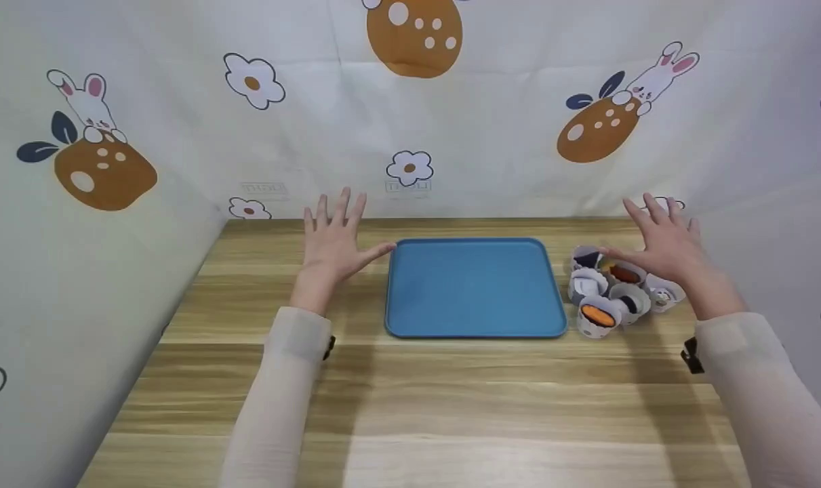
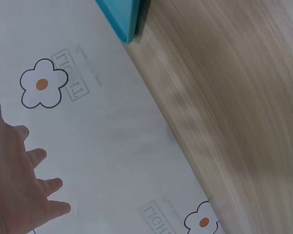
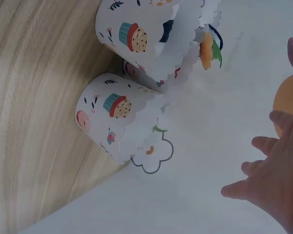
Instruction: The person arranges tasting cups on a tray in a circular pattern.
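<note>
My left hand point(image 1: 332, 247) is raised with its fingers spread, its thumb overlapping the upper left corner of a blue rectangular tray point(image 1: 474, 288) in the head view. The right hand point(image 1: 671, 247), also spread and holding nothing, hovers above a cluster of several white paper cupcake cups point(image 1: 595, 331). An orange piece point(image 1: 598, 315) shows inside the front cup, and a reddish-brown one point(image 1: 625, 273) sits in a cup farther back. Seen from the right wrist, a scallop-edged cup point(image 3: 122, 114) bears printed cupcakes. That hand point(image 3: 278, 170) is apart from the cups.
Everything stands on a wood-grain table point(image 1: 505, 407). A pale curtain point(image 1: 315, 135) printed with rabbits, fruit and flowers encloses its back and sides. The cups crowd close to the tray's right edge. Dark devices point(image 1: 691, 356) are worn at both wrists.
</note>
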The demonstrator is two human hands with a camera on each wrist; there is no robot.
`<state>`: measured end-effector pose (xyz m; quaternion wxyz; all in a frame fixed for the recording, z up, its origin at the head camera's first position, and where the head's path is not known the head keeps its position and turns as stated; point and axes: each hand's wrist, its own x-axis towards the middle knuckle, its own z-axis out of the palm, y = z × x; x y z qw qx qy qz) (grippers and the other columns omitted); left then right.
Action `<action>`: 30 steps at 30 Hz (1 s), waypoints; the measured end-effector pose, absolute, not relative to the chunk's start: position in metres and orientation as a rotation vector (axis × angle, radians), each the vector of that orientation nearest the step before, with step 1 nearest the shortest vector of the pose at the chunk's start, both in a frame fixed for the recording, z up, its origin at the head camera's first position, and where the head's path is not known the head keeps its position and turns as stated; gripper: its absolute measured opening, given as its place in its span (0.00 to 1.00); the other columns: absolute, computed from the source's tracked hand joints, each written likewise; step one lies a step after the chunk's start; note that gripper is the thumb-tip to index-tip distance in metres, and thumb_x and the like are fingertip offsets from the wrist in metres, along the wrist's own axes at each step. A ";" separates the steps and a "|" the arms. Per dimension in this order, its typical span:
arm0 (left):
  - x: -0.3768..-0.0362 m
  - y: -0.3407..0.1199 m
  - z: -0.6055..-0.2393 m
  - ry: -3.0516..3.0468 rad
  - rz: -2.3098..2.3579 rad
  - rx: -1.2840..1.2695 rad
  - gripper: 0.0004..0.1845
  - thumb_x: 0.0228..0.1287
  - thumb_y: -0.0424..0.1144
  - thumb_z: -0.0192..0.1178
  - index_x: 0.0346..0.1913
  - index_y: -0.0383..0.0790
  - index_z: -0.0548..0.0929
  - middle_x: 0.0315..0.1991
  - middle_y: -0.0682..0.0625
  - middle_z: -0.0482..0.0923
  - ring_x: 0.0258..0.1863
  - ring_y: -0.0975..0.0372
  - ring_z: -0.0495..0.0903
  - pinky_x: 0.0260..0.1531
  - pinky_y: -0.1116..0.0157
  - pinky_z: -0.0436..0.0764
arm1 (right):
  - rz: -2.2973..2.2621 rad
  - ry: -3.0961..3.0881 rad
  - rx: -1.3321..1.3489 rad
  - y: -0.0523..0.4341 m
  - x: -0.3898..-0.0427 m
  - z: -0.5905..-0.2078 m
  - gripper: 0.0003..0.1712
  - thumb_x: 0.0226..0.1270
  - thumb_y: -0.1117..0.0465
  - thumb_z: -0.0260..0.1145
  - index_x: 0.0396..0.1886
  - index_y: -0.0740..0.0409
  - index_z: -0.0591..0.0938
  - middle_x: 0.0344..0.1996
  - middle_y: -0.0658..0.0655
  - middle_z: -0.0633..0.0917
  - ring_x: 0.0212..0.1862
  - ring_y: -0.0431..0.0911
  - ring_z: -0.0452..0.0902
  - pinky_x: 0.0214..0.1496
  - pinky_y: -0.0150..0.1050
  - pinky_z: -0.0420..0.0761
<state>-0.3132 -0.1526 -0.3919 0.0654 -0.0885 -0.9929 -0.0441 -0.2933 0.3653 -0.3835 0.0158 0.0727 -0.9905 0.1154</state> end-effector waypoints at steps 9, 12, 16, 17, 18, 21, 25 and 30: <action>-0.316 -0.154 -0.395 -3.005 -0.119 -0.284 0.58 0.57 0.80 0.48 0.81 0.52 0.43 0.83 0.45 0.38 0.80 0.41 0.39 0.78 0.38 0.43 | 0.319 -3.073 0.330 0.363 -0.294 -0.382 0.56 0.64 0.29 0.60 0.79 0.59 0.55 0.76 0.76 0.53 0.75 0.76 0.44 0.71 0.77 0.48; -0.316 -0.155 -0.396 -3.013 -0.116 -0.290 0.58 0.56 0.79 0.50 0.81 0.51 0.43 0.82 0.44 0.40 0.80 0.42 0.42 0.79 0.40 0.44 | 0.329 -3.083 0.326 0.361 -0.293 -0.381 0.55 0.64 0.29 0.61 0.79 0.59 0.57 0.75 0.75 0.56 0.74 0.75 0.49 0.70 0.76 0.54; -0.317 -0.156 -0.397 -3.006 -0.114 -0.304 0.58 0.56 0.79 0.51 0.81 0.49 0.45 0.82 0.43 0.45 0.80 0.43 0.45 0.79 0.42 0.47 | 0.340 -3.102 0.320 0.360 -0.293 -0.380 0.53 0.66 0.29 0.59 0.78 0.58 0.59 0.73 0.75 0.61 0.73 0.73 0.54 0.68 0.75 0.59; -0.317 -0.156 -0.397 -3.003 -0.117 -0.307 0.58 0.57 0.79 0.51 0.81 0.49 0.46 0.81 0.43 0.46 0.80 0.43 0.46 0.79 0.42 0.47 | 0.341 -3.105 0.319 0.359 -0.293 -0.380 0.52 0.66 0.29 0.58 0.78 0.58 0.60 0.73 0.75 0.62 0.72 0.73 0.55 0.68 0.75 0.60; -0.317 -0.156 -0.397 -3.004 -0.118 -0.310 0.58 0.57 0.78 0.51 0.81 0.48 0.46 0.81 0.43 0.47 0.80 0.43 0.46 0.79 0.43 0.47 | 0.341 -3.109 0.321 0.359 -0.293 -0.380 0.51 0.67 0.30 0.58 0.77 0.58 0.61 0.73 0.75 0.62 0.72 0.73 0.55 0.68 0.75 0.60; -0.317 -0.155 -0.396 -3.006 -0.122 -0.318 0.57 0.57 0.77 0.52 0.81 0.47 0.47 0.81 0.42 0.48 0.80 0.43 0.48 0.79 0.43 0.47 | 0.339 -3.123 0.315 0.358 -0.293 -0.380 0.49 0.67 0.31 0.58 0.76 0.57 0.63 0.73 0.74 0.62 0.72 0.73 0.55 0.68 0.76 0.59; -0.316 -0.155 -0.396 -3.019 -0.124 -0.328 0.56 0.58 0.76 0.53 0.81 0.47 0.49 0.80 0.43 0.50 0.79 0.43 0.50 0.79 0.43 0.49 | 0.330 -3.139 0.309 0.359 -0.293 -0.381 0.50 0.66 0.27 0.55 0.77 0.55 0.64 0.74 0.73 0.61 0.72 0.73 0.55 0.68 0.75 0.59; -0.315 -0.156 -0.397 -3.036 -0.136 -0.362 0.55 0.58 0.76 0.54 0.80 0.47 0.51 0.81 0.43 0.50 0.79 0.45 0.51 0.79 0.46 0.50 | 0.327 -3.146 0.312 0.358 -0.293 -0.381 0.53 0.64 0.23 0.52 0.77 0.53 0.64 0.74 0.72 0.62 0.72 0.72 0.57 0.69 0.74 0.60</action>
